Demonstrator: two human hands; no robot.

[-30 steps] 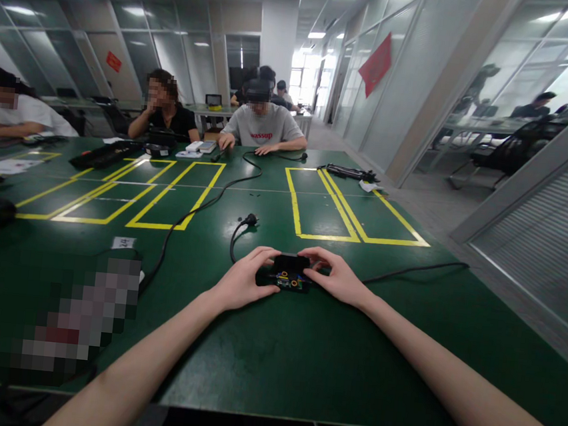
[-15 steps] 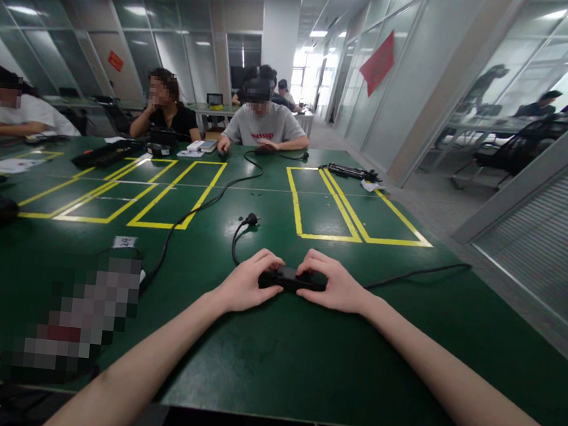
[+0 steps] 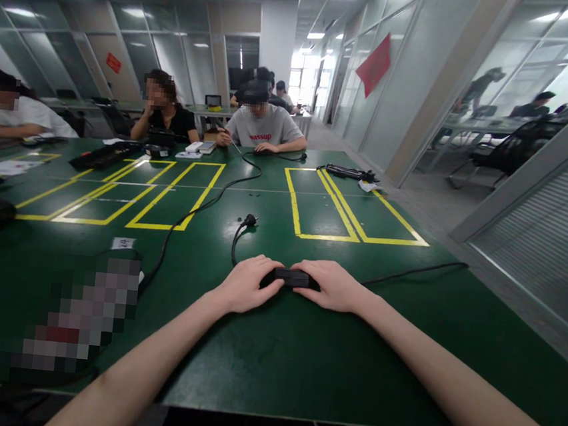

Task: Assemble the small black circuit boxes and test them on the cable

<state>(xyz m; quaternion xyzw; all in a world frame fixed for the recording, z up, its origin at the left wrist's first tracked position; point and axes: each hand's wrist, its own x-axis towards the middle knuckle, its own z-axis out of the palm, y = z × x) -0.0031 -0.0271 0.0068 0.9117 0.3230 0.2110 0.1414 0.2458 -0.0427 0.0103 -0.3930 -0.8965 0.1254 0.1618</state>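
A black power adapter (image 3: 292, 278) lies crosswise on the green table in front of me, partly covered by my fingers. Its left end is gripped by my left hand (image 3: 252, 283), thumb at the near side and fingers over the far side. On the right end, my right hand (image 3: 330, 284) holds it the same way. A short cord with a black plug (image 3: 250, 220) runs up from behind my left hand. From my right hand a thin black cable (image 3: 409, 273) stretches off to the right.
Yellow tape rectangles (image 3: 354, 238) mark the green table (image 3: 249, 370). A blurred-out power strip (image 3: 88, 308) lies at left, its long cord (image 3: 204, 205) crossing the table. A folded black tripod (image 3: 351, 173) rests at the far right. Several people sit across and at left.
My right hand's fingers have flattened and shifted slightly left over the adapter, whose middle now shows tilted toward me. Across the table, a person has raised a thin stick-like item.
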